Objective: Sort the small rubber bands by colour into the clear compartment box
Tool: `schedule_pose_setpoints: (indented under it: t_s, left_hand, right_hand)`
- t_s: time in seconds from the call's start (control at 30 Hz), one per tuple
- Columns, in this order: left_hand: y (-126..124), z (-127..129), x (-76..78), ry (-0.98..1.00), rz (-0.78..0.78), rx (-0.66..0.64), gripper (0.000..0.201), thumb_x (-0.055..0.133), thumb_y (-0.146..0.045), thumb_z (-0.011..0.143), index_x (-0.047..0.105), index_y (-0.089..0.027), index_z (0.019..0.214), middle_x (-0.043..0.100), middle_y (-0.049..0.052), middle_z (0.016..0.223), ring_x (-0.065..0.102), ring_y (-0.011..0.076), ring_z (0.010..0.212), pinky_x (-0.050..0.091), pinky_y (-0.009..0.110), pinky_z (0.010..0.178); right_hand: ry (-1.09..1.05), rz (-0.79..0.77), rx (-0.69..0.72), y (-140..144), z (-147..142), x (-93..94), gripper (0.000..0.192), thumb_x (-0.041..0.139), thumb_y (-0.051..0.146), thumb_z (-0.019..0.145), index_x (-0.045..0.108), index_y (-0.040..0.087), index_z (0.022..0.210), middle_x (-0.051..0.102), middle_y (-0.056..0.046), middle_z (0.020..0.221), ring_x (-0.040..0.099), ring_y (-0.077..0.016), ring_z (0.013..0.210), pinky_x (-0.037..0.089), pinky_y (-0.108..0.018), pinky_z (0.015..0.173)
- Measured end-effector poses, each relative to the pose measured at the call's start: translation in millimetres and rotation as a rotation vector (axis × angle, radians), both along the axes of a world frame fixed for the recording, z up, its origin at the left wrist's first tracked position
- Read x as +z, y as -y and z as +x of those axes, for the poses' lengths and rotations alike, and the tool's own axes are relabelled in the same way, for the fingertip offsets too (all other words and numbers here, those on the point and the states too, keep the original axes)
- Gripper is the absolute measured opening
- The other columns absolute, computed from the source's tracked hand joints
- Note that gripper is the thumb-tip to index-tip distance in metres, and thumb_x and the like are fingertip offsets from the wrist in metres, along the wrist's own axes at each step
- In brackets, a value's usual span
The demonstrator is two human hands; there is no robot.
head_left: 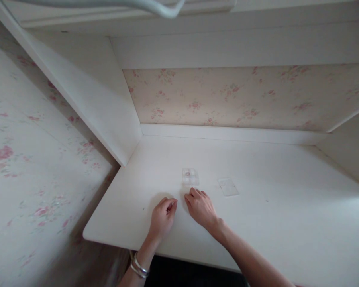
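My left hand (163,217) is closed above the white desk, thumb and fingers pinched together; whatever sits between the fingertips is too small to make out. My right hand (200,205) is just to its right, fingers curled and pressed together, with its fingertips hidden from me. Right beyond the right hand lies a small clear plastic box (190,181) with compartments. A tiny reddish item (187,173) shows inside the box. To the right of it, apart from both hands, a flat clear plastic lid (228,187) rests on the desk.
The white desk (271,171) has a side panel (92,87) at left and another at right. Flowered wallpaper covers the wall (227,95) behind. A white cable or tube (164,10) hangs at the top. Small dark specks lie on the desktop.
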State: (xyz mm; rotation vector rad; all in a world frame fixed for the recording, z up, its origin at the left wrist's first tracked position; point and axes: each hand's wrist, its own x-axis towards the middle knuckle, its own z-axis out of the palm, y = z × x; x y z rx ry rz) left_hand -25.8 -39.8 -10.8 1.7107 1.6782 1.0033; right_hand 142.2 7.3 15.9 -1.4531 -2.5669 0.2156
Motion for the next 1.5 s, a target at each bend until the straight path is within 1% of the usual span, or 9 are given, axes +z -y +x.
schedule_pose_setpoints:
  t_s: [0.33,0.57,0.77,0.9,1.0,1.1,1.3,1.4,1.5]
  left_hand:
    - [-0.5,0.8,1.6,-0.027,-0.005,-0.054,0.024,0.042,-0.029,0.090,0.065,-0.020,0.092,0.061,0.003,0.080,0.056,0.0127,0.068,0.046,0.023,0.063]
    - [1.1,2.4,5.2,-0.054,-0.017,-0.080,0.022,0.043,-0.027,0.089,0.064,-0.021,0.091,0.058,0.001,0.076,0.054,0.0123,0.068,0.044,0.022,0.060]
    - [0.3,2.9,6.7,-0.090,-0.008,-0.079,0.024,0.041,-0.027,0.090,0.064,-0.022,0.090,0.061,0.002,0.078,0.055,0.0127,0.069,0.044,0.022,0.060]
    - [-0.4,2.7,5.3,-0.113,-0.004,-0.082,0.025,0.040,-0.027,0.090,0.064,-0.022,0.093,0.063,0.003,0.081,0.057,0.0133,0.072,0.045,0.022,0.060]
    - [-1.1,2.8,5.0,-0.142,0.004,-0.091,0.024,0.041,-0.025,0.089,0.065,-0.022,0.093,0.064,0.003,0.082,0.057,0.0133,0.072,0.045,0.022,0.061]
    - [-1.8,2.7,5.0,-0.151,0.010,-0.095,0.023,0.042,-0.024,0.089,0.064,-0.023,0.093,0.064,0.003,0.082,0.057,0.0133,0.072,0.045,0.022,0.061]
    - [-2.0,2.5,5.1,-0.194,0.010,-0.113,0.022,0.043,-0.023,0.088,0.065,-0.023,0.092,0.065,0.003,0.085,0.059,0.0143,0.075,0.046,0.024,0.064]
    - [-1.6,3.9,5.6,-0.248,0.008,-0.131,0.022,0.043,-0.022,0.088,0.065,-0.023,0.092,0.066,0.004,0.086,0.060,0.0151,0.075,0.046,0.025,0.065]
    - [-0.8,7.0,6.3,-0.294,0.018,-0.139,0.022,0.044,-0.022,0.088,0.065,-0.024,0.092,0.067,0.003,0.088,0.061,0.0154,0.076,0.046,0.025,0.066]
  right_hand:
    - [-0.124,-0.009,-0.067,-0.6,2.6,-0.5,0.028,0.039,0.024,0.094,0.064,0.020,0.084,0.058,-0.004,0.086,0.054,-0.0133,0.075,0.037,-0.025,0.071]
    - [-0.344,-0.027,-0.157,-29.5,16.9,-1.3,0.026,0.041,0.027,0.092,0.067,0.022,0.091,0.058,-0.003,0.088,0.057,-0.0114,0.075,0.040,-0.022,0.068]
    - [-0.279,0.036,-0.191,-67.5,15.7,3.8,0.026,0.043,0.028,0.091,0.069,0.023,0.092,0.059,-0.003,0.089,0.058,-0.0113,0.072,0.039,-0.022,0.067]
    - [-0.200,0.021,-0.174,-86.1,8.8,6.5,0.027,0.042,0.028,0.091,0.069,0.024,0.093,0.060,-0.003,0.092,0.058,-0.0113,0.074,0.038,-0.022,0.067]
    - [-0.131,-0.012,-0.162,-92.8,5.3,5.3,0.029,0.042,0.026,0.091,0.071,0.024,0.087,0.061,-0.003,0.090,0.058,-0.0112,0.071,0.036,-0.023,0.065]
    - [-0.135,-0.010,-0.171,-92.4,6.8,1.7,0.030,0.043,0.026,0.090,0.072,0.024,0.084,0.061,-0.003,0.086,0.057,-0.0109,0.069,0.036,-0.022,0.064]
    - [-0.371,0.047,-0.275,-81.1,33.4,-2.9,0.030,0.044,0.033,0.087,0.072,0.024,0.088,0.063,-0.002,0.078,0.057,-0.0116,0.068,0.038,-0.022,0.064]
    - [-0.477,-0.040,-0.372,-68.1,53.5,-5.0,0.034,0.045,0.042,0.085,0.073,0.023,0.088,0.062,0.000,0.064,0.054,-0.0123,0.057,0.037,-0.022,0.056]
    - [-0.551,-0.150,-0.435,-46.2,68.3,-13.1,0.039,0.045,0.049,0.083,0.073,0.021,0.089,0.054,0.002,0.050,0.047,-0.0117,0.046,0.033,-0.023,0.048]
